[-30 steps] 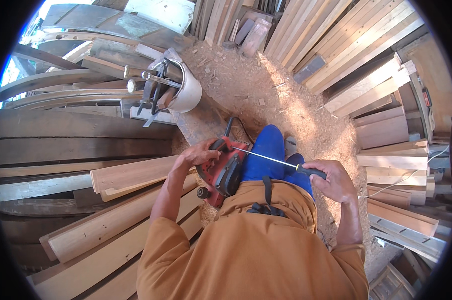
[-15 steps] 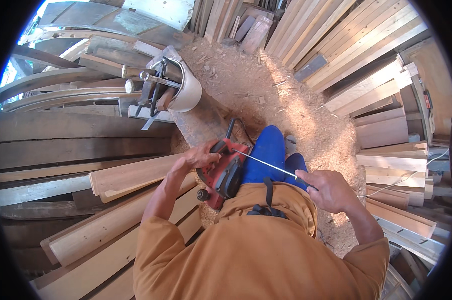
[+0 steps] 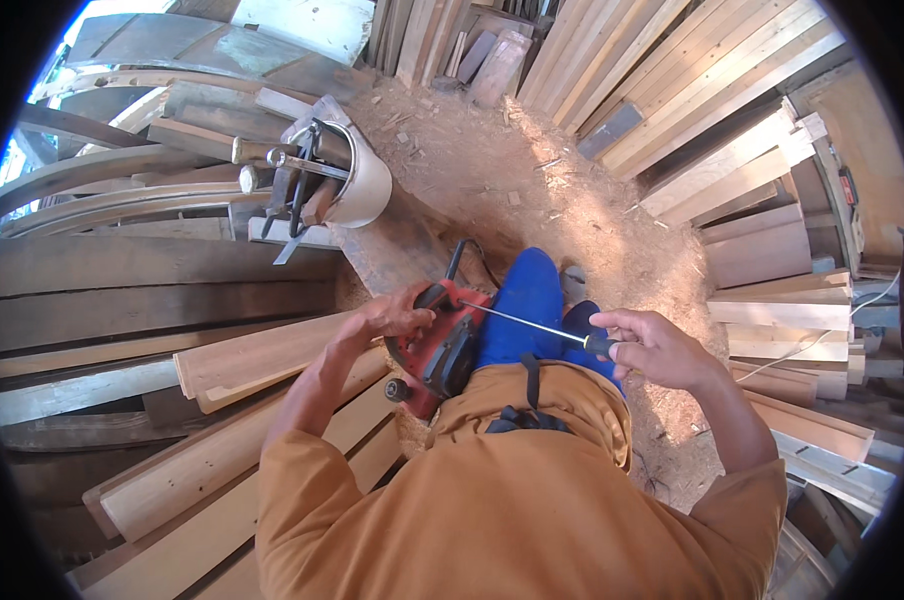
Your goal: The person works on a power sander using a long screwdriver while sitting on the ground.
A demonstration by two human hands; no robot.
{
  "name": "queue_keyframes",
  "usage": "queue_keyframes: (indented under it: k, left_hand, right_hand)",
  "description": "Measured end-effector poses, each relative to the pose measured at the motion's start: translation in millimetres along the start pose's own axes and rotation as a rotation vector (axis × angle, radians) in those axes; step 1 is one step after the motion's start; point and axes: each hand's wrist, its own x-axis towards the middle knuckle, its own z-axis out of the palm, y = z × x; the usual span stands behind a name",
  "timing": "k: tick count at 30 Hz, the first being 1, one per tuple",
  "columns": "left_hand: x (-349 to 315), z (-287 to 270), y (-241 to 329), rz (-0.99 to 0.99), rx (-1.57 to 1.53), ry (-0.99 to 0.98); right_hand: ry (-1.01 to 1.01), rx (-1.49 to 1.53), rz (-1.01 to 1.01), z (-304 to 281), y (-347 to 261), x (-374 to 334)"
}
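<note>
A red and black electric hand planer (image 3: 438,345) rests tilted against my left thigh, its black knob pointing down-left. My left hand (image 3: 396,314) is wrapped round its black handle near the top. In my right hand (image 3: 654,348) is a long screwdriver (image 3: 527,322), its dark handle held between thumb and fingers. The thin shaft crosses over my blue trousers (image 3: 528,300), and its tip meets the planer's red body beside my left hand. What the tip sits on is too small to make out.
A white bucket (image 3: 370,190) with hammers and other tools stands on a wooden board ahead to the left. Stacked planks (image 3: 242,360) lie on my left, and more boards (image 3: 712,80) lean at the right. Wood shavings (image 3: 452,130) cover the floor.
My right hand's fingers have loosened and shifted on the screwdriver handle, with the forefinger lifted and more of the handle showing. The tip stays at the planer, still held by my left hand.
</note>
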Motion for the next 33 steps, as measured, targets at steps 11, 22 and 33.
queue_keyframes:
  k: [11, 22, 33]
  left_hand:
    - [26, -5, -10, -0.045, -0.345, -0.222]
    - [32, -11, -8, -0.031, -0.311, -0.273]
    - [34, -16, -7, -0.06, -0.366, -0.29]
  right_hand:
    - [-0.263, 0.398, 0.361, 18, -10, -11]
    - [-0.308, 0.493, 0.562, -6, -35, 7]
    - [-0.262, -0.325, 0.068, -22, -63, 21]
